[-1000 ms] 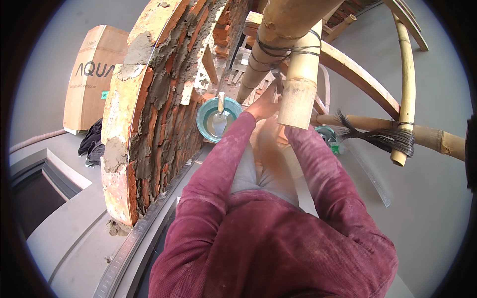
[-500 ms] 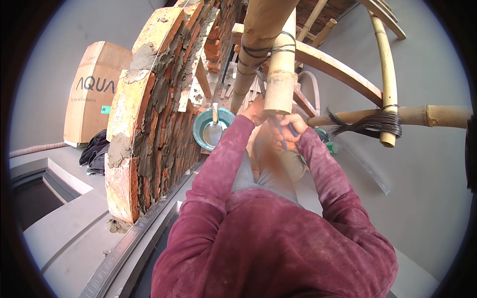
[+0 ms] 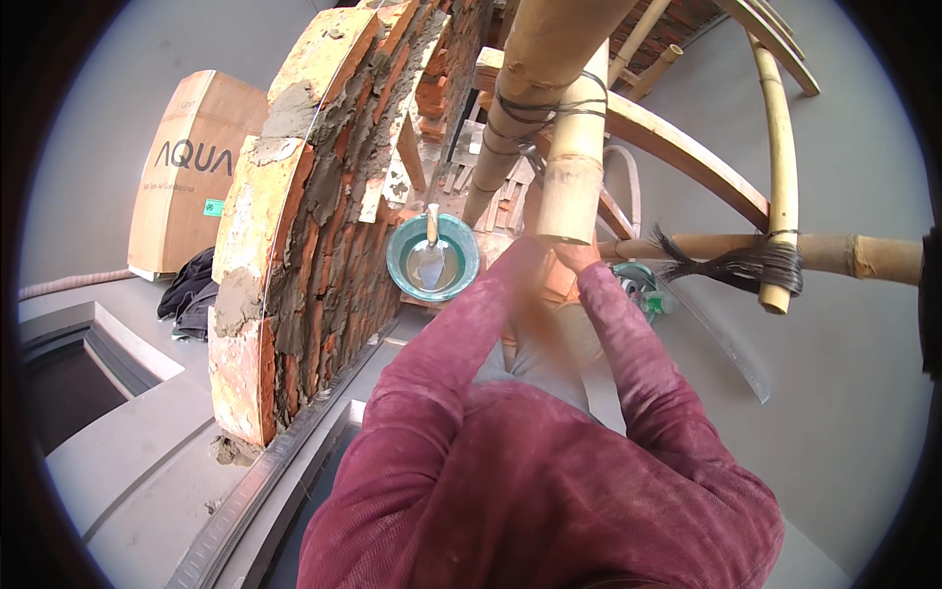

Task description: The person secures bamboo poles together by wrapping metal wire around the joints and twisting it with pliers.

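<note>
Both my arms, in dusty maroon sleeves, reach forward to a thick upright bamboo pole (image 3: 572, 187) with black ties around it. A strip of my left hand (image 3: 533, 208) shows at the pole's left side; its fingers are hidden behind the bamboo. Just past the pole's cut lower end is the back of my right hand (image 3: 579, 255), its fingers out of sight too. What either hand holds cannot be seen. Left of my left forearm stands a green bucket (image 3: 469, 280) of grey, watery mix, with a trowel (image 3: 430, 257) inside it.
A brick wall (image 3: 240, 211) with rough mortar rises on the left, a tall cardboard box (image 3: 177, 221) behind it. Bamboo scaffolding crosses overhead and right, where a bundle of black ties (image 3: 760, 267) hangs on a horizontal pole (image 3: 854, 253). Loose bricks (image 3: 502, 211) lie beyond the bucket.
Both hands have moved farther forward, behind the bamboo pole. The dark blue handles seen at my right hand before are now hidden. The view has shifted slightly.
</note>
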Available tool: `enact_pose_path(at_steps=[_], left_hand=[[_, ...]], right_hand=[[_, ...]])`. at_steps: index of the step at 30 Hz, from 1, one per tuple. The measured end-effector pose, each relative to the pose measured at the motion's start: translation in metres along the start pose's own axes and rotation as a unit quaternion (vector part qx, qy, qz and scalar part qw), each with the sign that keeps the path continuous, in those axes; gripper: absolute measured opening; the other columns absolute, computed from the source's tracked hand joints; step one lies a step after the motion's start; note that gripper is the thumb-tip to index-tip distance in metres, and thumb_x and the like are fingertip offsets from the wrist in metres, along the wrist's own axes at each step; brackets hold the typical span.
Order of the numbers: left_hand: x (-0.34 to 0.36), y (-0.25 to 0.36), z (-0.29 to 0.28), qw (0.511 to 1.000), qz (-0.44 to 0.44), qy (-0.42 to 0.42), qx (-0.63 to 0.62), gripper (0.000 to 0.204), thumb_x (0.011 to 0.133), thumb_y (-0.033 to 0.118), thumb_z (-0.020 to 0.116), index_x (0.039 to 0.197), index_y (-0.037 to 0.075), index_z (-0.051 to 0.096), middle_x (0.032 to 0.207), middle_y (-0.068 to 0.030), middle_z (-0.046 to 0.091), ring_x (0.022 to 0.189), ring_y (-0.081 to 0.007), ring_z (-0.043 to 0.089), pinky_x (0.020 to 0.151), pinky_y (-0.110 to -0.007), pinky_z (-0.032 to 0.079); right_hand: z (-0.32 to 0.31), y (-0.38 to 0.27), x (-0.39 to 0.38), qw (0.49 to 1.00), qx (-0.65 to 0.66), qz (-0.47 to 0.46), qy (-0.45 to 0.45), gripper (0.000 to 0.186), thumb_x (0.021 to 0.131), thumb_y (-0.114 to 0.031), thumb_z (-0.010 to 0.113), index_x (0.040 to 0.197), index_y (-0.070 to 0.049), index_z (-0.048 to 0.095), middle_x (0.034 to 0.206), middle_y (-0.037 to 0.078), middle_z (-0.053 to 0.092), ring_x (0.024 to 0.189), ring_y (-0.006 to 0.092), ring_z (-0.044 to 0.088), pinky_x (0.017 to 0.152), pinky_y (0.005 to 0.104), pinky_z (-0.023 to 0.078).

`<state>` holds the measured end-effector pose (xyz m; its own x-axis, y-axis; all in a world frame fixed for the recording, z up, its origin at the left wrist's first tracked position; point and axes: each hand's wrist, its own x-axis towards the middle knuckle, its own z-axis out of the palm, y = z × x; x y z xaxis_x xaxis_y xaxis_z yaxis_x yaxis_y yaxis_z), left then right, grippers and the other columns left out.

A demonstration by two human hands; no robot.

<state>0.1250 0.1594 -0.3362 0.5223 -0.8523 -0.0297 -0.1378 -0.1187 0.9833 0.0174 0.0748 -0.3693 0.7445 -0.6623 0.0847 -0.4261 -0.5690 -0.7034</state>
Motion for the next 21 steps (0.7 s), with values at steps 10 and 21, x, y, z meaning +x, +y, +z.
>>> enact_pose_path(at_steps=[10, 21], left_hand=[[0.019, -0.024, 0.005, 0.996, -0.050, 0.015, -0.070, 0.037, 0.084, 0.018, 0.068, 0.114, 0.000, 0.057, 0.101, -0.0077, 0.066, 0.088, -0.0135, 0.063, 0.074, -0.028, 0.052], [0.001, 0.021, -0.024, 0.823, -0.155, -0.259, -0.481, 0.034, 0.088, 0.022, 0.063, 0.115, 0.002, 0.056, 0.100, -0.0095, 0.065, 0.089, -0.0186, 0.064, 0.076, -0.030, 0.053]], right_hand=[[0.024, 0.056, 0.042, 0.986, 0.156, 0.056, -0.017, 0.049, 0.082, -0.022, 0.064, 0.124, -0.003, 0.049, 0.105, 0.024, 0.059, 0.102, 0.0386, 0.057, 0.092, 0.0476, 0.043], [-0.059, -0.064, -0.024, 0.544, 0.728, 0.224, -0.352, 0.030, 0.089, -0.020, 0.063, 0.106, 0.001, 0.052, 0.082, 0.015, 0.056, 0.070, 0.0291, 0.060, 0.070, 0.0468, 0.058]])
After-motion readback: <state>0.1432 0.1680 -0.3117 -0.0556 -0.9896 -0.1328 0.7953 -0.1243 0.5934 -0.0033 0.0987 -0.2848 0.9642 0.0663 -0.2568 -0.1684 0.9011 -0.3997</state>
